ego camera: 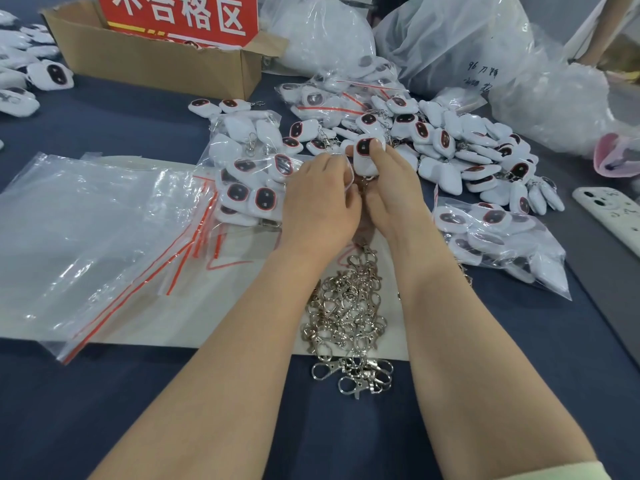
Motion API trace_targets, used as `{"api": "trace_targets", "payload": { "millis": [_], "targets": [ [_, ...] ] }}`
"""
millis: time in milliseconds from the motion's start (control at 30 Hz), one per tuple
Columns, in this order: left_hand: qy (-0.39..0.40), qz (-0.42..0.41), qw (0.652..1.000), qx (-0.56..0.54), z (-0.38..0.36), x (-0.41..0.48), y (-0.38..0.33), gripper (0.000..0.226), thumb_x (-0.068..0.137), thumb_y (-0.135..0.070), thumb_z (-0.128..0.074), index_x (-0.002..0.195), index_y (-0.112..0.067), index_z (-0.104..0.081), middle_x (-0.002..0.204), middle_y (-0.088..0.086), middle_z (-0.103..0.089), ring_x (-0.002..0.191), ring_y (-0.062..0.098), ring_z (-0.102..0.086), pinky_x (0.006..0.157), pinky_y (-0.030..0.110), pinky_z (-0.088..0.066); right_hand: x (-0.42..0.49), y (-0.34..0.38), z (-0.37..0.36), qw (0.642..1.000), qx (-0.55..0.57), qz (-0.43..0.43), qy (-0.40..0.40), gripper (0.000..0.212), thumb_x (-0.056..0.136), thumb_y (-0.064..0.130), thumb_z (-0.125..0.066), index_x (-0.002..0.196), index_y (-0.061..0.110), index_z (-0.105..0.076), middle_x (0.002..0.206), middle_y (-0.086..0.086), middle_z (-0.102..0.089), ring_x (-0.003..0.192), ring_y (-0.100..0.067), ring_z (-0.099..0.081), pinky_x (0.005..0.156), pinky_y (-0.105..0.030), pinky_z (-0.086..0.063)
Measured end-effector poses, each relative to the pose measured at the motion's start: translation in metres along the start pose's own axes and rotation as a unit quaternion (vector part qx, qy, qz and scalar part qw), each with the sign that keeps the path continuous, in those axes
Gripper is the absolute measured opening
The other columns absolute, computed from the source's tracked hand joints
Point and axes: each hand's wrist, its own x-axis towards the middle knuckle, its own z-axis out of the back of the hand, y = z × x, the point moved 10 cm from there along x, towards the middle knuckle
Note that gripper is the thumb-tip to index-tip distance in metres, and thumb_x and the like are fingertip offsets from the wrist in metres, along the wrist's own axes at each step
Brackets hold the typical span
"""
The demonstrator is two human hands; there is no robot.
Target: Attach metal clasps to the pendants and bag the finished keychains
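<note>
My right hand (388, 192) pinches a white pendant (366, 157) with a dark red-rimmed face, holding it upright above the table. My left hand (320, 199) is pressed against it from the left, fingers curled at the pendant's lower end, where a bit of metal shows; what they grip is mostly hidden. A heap of silver metal clasps (349, 317) lies between my forearms. Loose pendants (460, 147) are piled behind my hands. A stack of empty zip bags (104, 230) with red seal strips lies to the left.
Filled bags of pendants lie at centre left (249, 168) and right (498, 237). A cardboard box (156, 60) with a red sign stands at the back left, large plastic sacks (467, 43) at the back right. A phone (613, 216) lies at the right edge.
</note>
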Motion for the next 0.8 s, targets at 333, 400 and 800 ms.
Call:
{"api": "trace_targets", "payload": {
  "millis": [333, 400, 800],
  "targets": [
    [0.001, 0.004, 1.000, -0.002, 0.000, 0.000, 0.000, 0.005, 0.089, -0.015, -0.053, 0.091, -0.010, -0.054, 0.101, 0.007, -0.058, 0.098, 0.025, -0.050, 0.086, 0.037, -0.039, -0.002, -0.004, -0.002, 0.999, 0.041, -0.023, 0.001, 0.021, 0.100, 0.007, -0.044, 0.091, 0.001, -0.061, 0.086, -0.012, -0.065, 0.077, -0.022, -0.062, 0.083, -0.037, -0.052],
    [0.002, 0.005, 1.000, 0.001, 0.001, 0.000, 0.000, 0.008, 0.088, -0.014, -0.053, 0.092, -0.008, -0.055, 0.101, 0.008, -0.058, 0.098, 0.027, -0.051, 0.085, 0.039, -0.038, -0.002, -0.005, -0.007, 0.998, 0.045, -0.034, 0.020, 0.019, 0.098, -0.001, -0.042, 0.092, 0.002, -0.060, 0.087, -0.011, -0.063, 0.077, -0.021, -0.060, 0.081, -0.035, -0.050],
    [-0.014, 0.023, 0.999, -0.040, 0.005, 0.001, 0.003, 0.004, 0.089, -0.014, -0.053, 0.089, -0.010, -0.054, 0.097, 0.004, -0.057, 0.095, 0.021, -0.049, 0.081, 0.030, -0.037, -0.004, 0.013, 0.000, 0.993, -0.116, 0.034, 0.003, 0.023, 0.095, -0.005, -0.045, 0.117, -0.004, -0.052, 0.105, -0.014, -0.066, 0.070, -0.008, -0.067, 0.065, -0.021, -0.054]
  ]
}}
